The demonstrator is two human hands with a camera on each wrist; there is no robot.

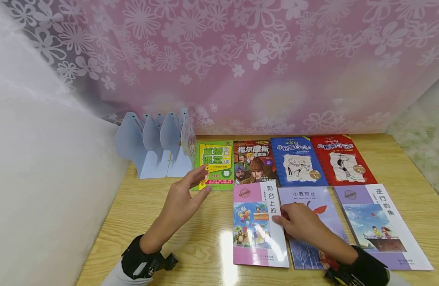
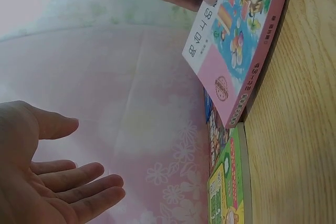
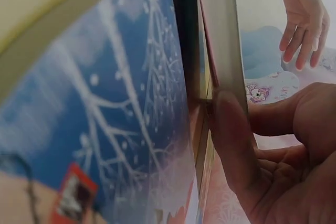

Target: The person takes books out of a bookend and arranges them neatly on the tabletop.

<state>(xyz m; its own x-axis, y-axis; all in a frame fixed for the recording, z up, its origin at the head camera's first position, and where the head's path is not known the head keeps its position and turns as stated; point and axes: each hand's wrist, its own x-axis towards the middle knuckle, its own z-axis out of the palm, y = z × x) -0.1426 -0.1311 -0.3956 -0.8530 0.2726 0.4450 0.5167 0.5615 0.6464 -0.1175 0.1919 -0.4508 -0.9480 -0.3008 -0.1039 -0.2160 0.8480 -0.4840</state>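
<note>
My right hand (image 1: 301, 222) pinches the right edge of a pink-and-white book (image 1: 252, 254), thumb on its cover and fingers beneath. That edge is raised in the right wrist view, beside a blue-purple book (image 3: 121, 103) with white trees on its cover. My left hand (image 1: 181, 202) is held in the air over the table, fingers extended and holding nothing. Just beyond its fingertips lies a green-and-yellow book (image 1: 224, 151). In the left wrist view the palm of the left hand (image 2: 47, 177) shows, apart from the pink-and-white book (image 2: 210, 74).
A light-blue file rack (image 1: 153, 163) with several dividers stands at the back left. Along the back lie a detective book (image 1: 255, 163), a blue book (image 1: 296, 159) and a red book (image 1: 342, 159). A white-and-lilac book (image 1: 394, 226) lies at the right, on the wooden table (image 1: 191, 254).
</note>
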